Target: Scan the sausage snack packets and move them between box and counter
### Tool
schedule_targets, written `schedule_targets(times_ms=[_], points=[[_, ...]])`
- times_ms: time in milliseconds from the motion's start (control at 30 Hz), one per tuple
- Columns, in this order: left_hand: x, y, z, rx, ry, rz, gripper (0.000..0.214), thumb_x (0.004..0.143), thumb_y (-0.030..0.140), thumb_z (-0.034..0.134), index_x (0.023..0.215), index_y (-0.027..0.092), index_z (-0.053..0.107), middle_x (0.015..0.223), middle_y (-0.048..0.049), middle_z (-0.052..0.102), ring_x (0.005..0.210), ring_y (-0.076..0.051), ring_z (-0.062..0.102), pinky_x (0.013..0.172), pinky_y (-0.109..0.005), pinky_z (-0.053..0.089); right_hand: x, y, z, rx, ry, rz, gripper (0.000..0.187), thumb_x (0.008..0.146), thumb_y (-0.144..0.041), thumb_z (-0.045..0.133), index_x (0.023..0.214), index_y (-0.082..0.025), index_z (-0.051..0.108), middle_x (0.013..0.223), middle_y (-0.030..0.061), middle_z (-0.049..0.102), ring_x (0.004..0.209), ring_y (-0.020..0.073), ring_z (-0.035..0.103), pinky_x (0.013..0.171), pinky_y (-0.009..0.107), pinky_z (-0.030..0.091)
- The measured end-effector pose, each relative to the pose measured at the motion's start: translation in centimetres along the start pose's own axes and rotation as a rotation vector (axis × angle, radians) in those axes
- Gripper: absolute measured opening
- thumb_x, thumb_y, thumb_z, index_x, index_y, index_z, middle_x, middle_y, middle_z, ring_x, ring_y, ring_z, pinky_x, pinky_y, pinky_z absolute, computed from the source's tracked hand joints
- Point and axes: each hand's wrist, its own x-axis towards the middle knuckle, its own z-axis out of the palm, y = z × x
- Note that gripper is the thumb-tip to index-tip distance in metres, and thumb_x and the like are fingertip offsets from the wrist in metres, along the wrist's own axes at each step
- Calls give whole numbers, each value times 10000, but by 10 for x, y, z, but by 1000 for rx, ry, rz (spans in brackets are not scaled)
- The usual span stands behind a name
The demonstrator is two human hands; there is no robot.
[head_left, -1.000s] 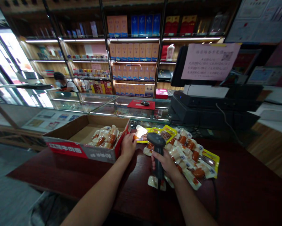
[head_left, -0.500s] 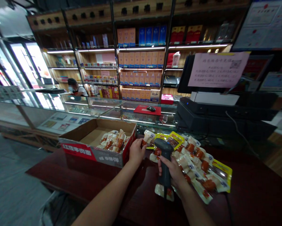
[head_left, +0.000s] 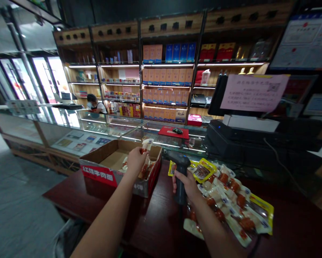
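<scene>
Pinching a sealed meat packet (head_left: 147,145) in the air over a cardboard box (head_left: 98,175), the left hand (head_left: 135,160) has its fingers (head_left: 140,153) together on the packet's lower end, leaving most of the wrapper showing. The right hand (head_left: 184,182) has its fingers (head_left: 177,178) wrapped round the handle of a black barcode scanner (head_left: 180,190). The scanner's head tips toward 9 o'clock, in the left hand's direction, an angle that seems to be the reason for this grip. Beside the right hand, from 12 to 4 o'clock, a loose heap of meat packets (head_left: 228,200) lies on the dark red bench (head_left: 77,200), spread rather than stacked, so single pieces can be picked off. More packets (head_left: 145,171) lie inside the box, which sits at 9 o'clock from the heap. Beyond them at 12 o'clock stand a glass display case (head_left: 96,129) and lit shelves (head_left: 165,75); a black till (head_left: 238,147) sits at 2 o'clock.
</scene>
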Motion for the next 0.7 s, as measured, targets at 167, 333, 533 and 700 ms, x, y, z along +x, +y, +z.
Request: schedule_targets(times_ms=[167, 333, 533, 700], points=[[10, -29, 4, 185, -107, -113, 324, 747, 406, 537, 892, 146, 665, 942, -149, 680, 911, -262, 624, 709, -296, 435, -1, 2, 20, -11, -75, 15, 395, 653, -361, 696, 963, -158, 560, 514, -53, 571, 354, 95, 490, 327, 208, 443], [8, -40, 9, 225, -196, -191, 331, 735, 408, 543, 924, 155, 643, 1001, -170, 661, 952, -287, 615, 740, -348, 443, 1, 7, 36, -36, -194, 53, 362, 650, -358, 681, 923, -160, 550, 489, -58, 565, 336, 97, 480, 303, 204, 422], [0, -20, 3, 152, 76, -47, 345, 775, 325, 499, 1056, 146, 593, 1132, -161, 586, 1040, -301, 554, 882, -448, 402, -1, 12, 33, -52, -183, 77, 358, 650, -346, 671, 925, -161, 536, 492, -59, 569, 328, 89, 473, 305, 199, 427], [-24, 30, 26, -129, 28, 291, 249, 797, 233, 475, 985, 147, 614, 1003, -94, 629, 941, -187, 582, 842, -295, 438, -5, 10, 5, -71, -101, 44, 346, 650, -369, 684, 886, -158, 545, 487, -58, 561, 336, 94, 484, 314, 206, 439]])
